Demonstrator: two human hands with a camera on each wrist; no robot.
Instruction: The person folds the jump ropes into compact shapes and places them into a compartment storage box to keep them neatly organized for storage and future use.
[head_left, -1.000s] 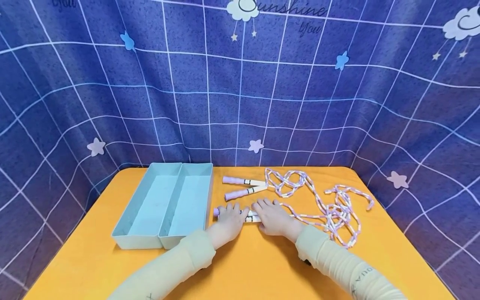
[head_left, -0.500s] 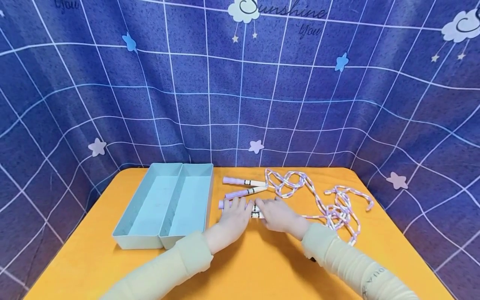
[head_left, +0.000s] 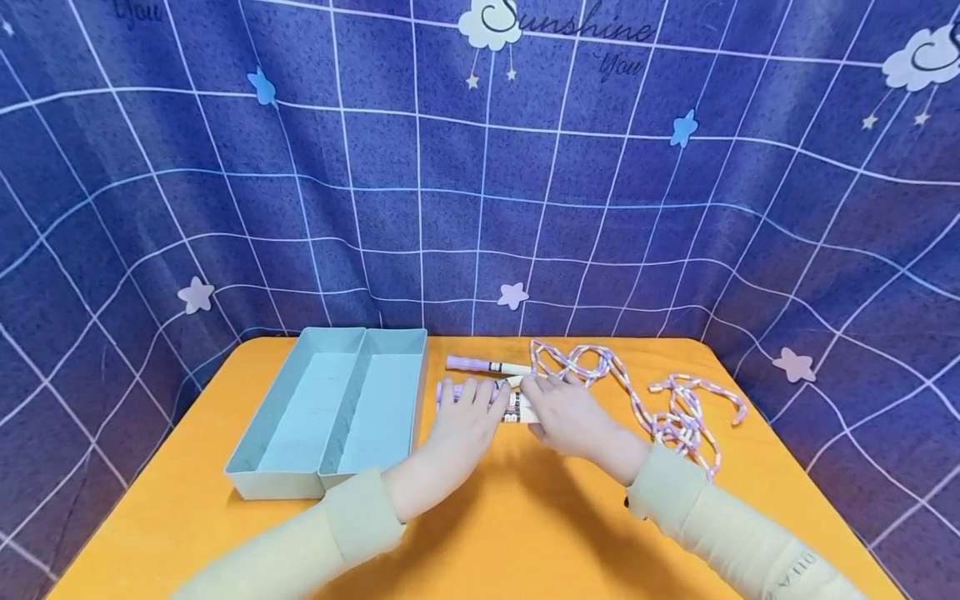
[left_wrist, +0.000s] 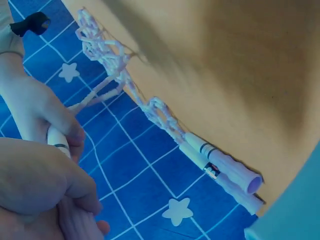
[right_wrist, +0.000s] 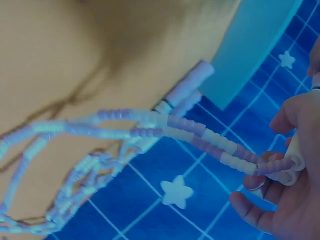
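Both my hands hold the two purple-and-white handles (head_left: pixel 513 408) of a beaded jump rope, laid side by side and raised above the table. My left hand (head_left: pixel 467 425) grips the purple ends. My right hand (head_left: pixel 570 414) holds the white ends, its fingers and thumb around them in the right wrist view, where the beaded cord (right_wrist: pixel 225 155) leaves the handle tips. Behind lies a second jump rope, its handles (left_wrist: pixel 230 170) on the table; in the head view the raised pair overlaps its nearer handle.
Two long light-blue boxes (head_left: pixel 277 486) stand side by side on the left, close to my left hand. A heap of beaded cord (head_left: pixel 678 421) spreads over the right of the orange table (head_left: pixel 517 533). A dark blue curtain (head_left: pixel 450 217) hangs behind.
Both hands have lifted the handles off the table and moved them slightly right and away from me. The beaded cord follows the right hand. The boxes stay in place.
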